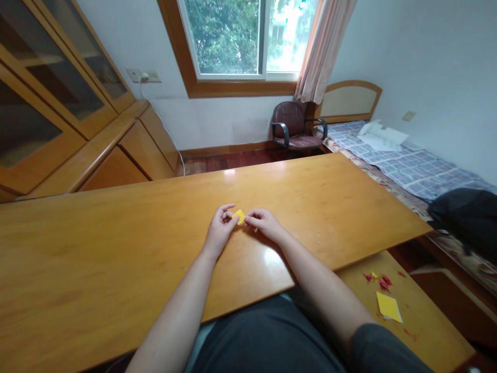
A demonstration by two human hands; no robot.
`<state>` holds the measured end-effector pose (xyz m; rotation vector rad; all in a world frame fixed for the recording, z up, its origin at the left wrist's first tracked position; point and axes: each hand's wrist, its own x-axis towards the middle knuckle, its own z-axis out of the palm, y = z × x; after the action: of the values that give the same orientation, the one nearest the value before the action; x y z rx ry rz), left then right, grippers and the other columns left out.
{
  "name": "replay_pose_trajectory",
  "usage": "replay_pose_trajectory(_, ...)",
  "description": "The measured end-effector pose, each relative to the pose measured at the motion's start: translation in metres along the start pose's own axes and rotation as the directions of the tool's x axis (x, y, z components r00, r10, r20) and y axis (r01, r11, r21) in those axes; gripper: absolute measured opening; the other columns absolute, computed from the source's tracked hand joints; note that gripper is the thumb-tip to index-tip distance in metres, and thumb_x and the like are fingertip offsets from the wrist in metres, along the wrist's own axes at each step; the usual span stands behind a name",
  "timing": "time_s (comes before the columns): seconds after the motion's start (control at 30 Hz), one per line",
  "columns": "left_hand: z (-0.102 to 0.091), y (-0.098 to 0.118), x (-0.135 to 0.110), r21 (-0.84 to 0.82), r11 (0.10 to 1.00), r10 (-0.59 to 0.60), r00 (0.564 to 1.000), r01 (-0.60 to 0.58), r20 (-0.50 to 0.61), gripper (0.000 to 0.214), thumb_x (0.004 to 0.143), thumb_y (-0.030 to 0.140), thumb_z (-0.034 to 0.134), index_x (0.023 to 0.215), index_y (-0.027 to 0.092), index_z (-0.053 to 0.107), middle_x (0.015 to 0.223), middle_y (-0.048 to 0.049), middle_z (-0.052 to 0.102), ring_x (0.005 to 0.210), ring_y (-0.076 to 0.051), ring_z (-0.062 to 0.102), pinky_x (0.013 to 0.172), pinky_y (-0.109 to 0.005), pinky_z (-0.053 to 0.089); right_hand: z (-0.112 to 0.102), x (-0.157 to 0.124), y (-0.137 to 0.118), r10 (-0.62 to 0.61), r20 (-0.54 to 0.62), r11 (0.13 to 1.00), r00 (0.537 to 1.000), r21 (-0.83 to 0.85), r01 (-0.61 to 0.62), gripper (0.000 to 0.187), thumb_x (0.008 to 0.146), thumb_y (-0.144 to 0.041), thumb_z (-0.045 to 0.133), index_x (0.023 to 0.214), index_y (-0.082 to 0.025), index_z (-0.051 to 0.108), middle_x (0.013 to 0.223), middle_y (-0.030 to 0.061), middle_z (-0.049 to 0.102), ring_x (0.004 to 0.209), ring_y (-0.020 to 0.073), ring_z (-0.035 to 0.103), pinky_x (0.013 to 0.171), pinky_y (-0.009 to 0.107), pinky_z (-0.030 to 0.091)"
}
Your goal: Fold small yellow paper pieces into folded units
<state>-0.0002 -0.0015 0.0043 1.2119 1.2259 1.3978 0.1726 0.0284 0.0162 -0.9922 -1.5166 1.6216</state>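
Observation:
A small piece of folded yellow paper (239,215) is held just above the wooden table (116,243), between my two hands. My left hand (220,228) pinches its left side with thumb and fingers, the index finger curving above it. At the paper's right corner, the fingertips of my right hand (264,223) are pressed together on it. The paper is a roughly diamond-shaped folded packet; its finer creases are too small to make out.
On a lower board (361,280) at the right lie a stack of yellow paper squares (389,306) and several small red folded paper pieces (384,282). Beyond the table stand a brown armchair (289,124) and a bed (419,166) with a black bag (466,217).

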Motion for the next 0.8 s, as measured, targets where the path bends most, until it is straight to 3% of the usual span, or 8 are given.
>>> replay_pose_trajectory(0.3,-0.001,-0.005,-0.002,0.029,0.998,0.047,0.998,-0.048,0.037,0.039,0.078,0.026,0.067,0.115,0.018,0.057,0.075,0.0044,0.053,0.071,-0.011,0.052,0.071,-0.022,0.042,0.003,0.002,0.011,-0.084,0.013,0.985,0.996,-0.148,0.085,0.031,0.080,-0.045,0.064,0.076,-0.014,0.063,0.064,-0.0026,0.056,0.057,0.0095,0.049,0.054,0.021,0.036)
replay_pose_trajectory(0.57,-0.002,-0.008,-0.003,0.092,0.994,0.049,0.997,-0.055,0.066,0.039,0.080,0.028,0.066,0.117,0.020,0.055,0.079,0.0037,0.054,0.072,-0.011,0.054,0.070,-0.022,0.043,0.003,0.002,0.008,-0.082,0.071,0.978,0.994,-0.186,0.094,0.032,0.080,-0.045,0.064,0.075,-0.013,0.065,0.067,0.0000,0.061,0.061,0.0105,0.051,0.059,0.022,0.037)
replay_pose_trajectory(0.8,-0.002,-0.005,-0.003,0.002,0.999,0.036,0.997,-0.037,0.063,0.037,0.080,0.027,0.068,0.114,0.018,0.055,0.072,0.0047,0.055,0.068,-0.011,0.052,0.067,-0.023,0.041,0.003,0.003,0.012,-0.073,0.066,0.986,0.995,-0.143,0.082,0.026,0.078,-0.039,0.065,0.075,-0.013,0.066,0.063,-0.0009,0.060,0.059,0.0101,0.050,0.057,0.023,0.036)
